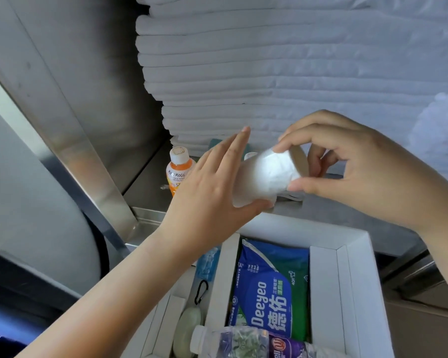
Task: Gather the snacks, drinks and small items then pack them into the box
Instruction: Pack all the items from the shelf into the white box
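Observation:
Both my hands hold a white wrapped roll point(265, 177) above the far edge of the white box point(347, 280). My right hand point(360, 169) pinches its right end between thumb and fingers. My left hand point(217, 192) cups its left side, fingers straight and thumb underneath. Inside the box lie a blue and green Deeyeo wipes pack point(269, 288), a plastic bottle with a purple label point(254, 343), a pale green oval item point(189, 329) with a black clip, and a small blue packet point(207, 264). An orange Mogu Mogu bottle point(177, 171) stands on the steel shelf behind my left hand.
A tall stack of folded white towels point(282, 73) fills the shelf at the back. Steel walls and a slanted steel post point(70, 140) close in the left side. A steel ledge point(398, 254) runs right of the box.

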### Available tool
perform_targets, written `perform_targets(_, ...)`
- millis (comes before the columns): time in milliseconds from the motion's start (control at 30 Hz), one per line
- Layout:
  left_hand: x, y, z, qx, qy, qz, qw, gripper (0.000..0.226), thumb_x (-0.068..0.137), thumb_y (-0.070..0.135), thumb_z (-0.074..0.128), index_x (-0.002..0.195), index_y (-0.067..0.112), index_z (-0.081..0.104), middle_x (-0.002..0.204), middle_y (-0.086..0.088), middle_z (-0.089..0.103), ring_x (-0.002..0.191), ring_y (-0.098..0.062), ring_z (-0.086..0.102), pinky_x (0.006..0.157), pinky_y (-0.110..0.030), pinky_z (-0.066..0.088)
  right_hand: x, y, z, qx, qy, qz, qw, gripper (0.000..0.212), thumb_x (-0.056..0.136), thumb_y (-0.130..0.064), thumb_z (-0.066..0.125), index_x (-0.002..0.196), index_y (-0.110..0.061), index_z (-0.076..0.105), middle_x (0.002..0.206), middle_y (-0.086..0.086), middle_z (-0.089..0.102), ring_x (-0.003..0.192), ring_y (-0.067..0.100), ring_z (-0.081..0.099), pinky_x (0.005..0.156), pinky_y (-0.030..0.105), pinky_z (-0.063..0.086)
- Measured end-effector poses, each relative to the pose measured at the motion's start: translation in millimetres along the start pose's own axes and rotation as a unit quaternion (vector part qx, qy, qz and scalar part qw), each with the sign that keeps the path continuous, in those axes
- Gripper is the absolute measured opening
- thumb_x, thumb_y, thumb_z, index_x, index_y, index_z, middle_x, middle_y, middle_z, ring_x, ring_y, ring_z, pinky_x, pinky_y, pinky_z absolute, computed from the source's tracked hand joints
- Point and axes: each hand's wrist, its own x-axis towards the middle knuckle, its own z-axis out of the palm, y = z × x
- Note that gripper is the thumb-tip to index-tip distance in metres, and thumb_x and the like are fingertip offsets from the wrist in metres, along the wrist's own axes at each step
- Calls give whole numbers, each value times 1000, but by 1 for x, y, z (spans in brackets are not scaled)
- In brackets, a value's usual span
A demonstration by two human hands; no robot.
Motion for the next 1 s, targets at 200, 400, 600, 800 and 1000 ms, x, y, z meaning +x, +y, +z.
perform_targets(200,-52,-7,-19,14,-50,-29,998,66,79,55,60,132,18,50,119,6,57,101,-10,54,75,-22,44,4,-3,30,85,-89,-16,992,38,71,-42,70,108,-39,62,113,-15,56,88,12,62,77,24,50)
perform_targets(400,-101,-10,-39,102,-129,-79,983,69,78,64,43,128,19,57,100,9,66,86,-15,63,62,-31,52,11,-8,75,80,-201,-32,976,36,75,-44,68,110,-43,57,108,-25,54,91,2,61,74,22,49)
perform_targets(600,-132,-11,-35,185,-164,-89,965,70,79,63,39,113,9,67,74,7,70,66,-18,63,68,-30,51,17,-9,114,69,-299,-48,951,36,82,-38,70,114,-42,54,110,-25,54,91,-6,58,79,14,45)
perform_targets(800,-143,-7,-28,233,-195,-108,947,70,68,55,64,109,-1,67,71,-1,69,61,-22,63,52,-29,50,26,-4,138,114,-336,-25,935,36,84,-27,70,117,-32,57,109,-16,60,90,-2,60,81,21,49)
perform_targets(1000,-147,-1,-22,273,-235,-103,927,72,52,49,83,101,-1,69,70,-3,64,49,-18,59,41,-24,44,31,2,157,141,-366,-24,920,35,85,-23,69,117,-29,57,104,-11,64,93,7,63,82,31,52)
